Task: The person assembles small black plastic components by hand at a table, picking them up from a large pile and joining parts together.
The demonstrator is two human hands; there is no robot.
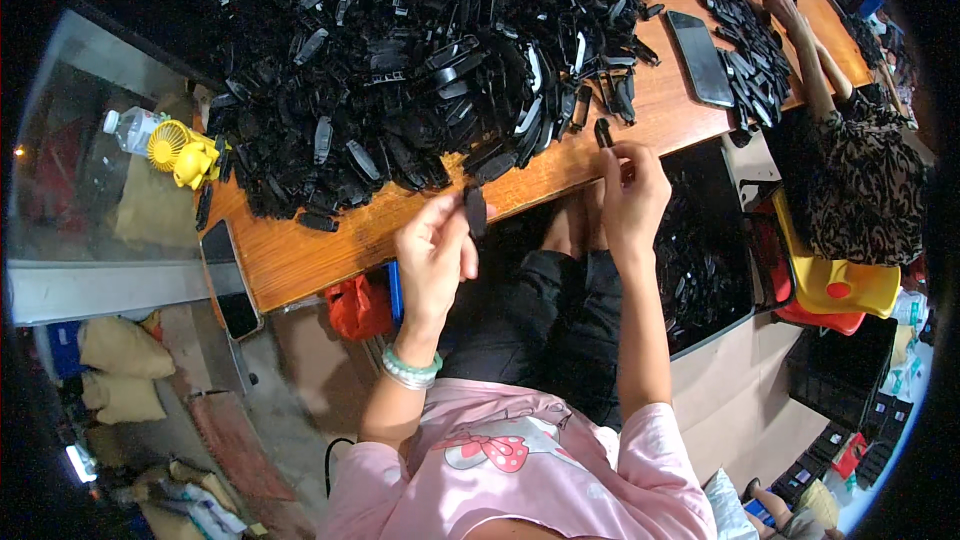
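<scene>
My left hand (432,243) pinches an elongated black plastic piece (475,212) between thumb and fingers, just off the near table edge. In my right hand (636,198) a smaller black plastic piece (603,133) sticks up from the closed fingertips, above the front edge of the wooden table (290,260). The two held pieces are apart. Beyond both hands rises a big heap of black plastic parts (400,70), many of them long and curved, some glossy. Exactly what the parts are cannot be made out.
A phone (700,58) lies right of the heap, beside another pile (745,50). A second phone (230,280) rests at the left corner, near a yellow fan (180,152) and plastic bottle (130,130). A black bin (700,250) of parts stands right of my legs. A co-worker's arms (815,50) reach over the table.
</scene>
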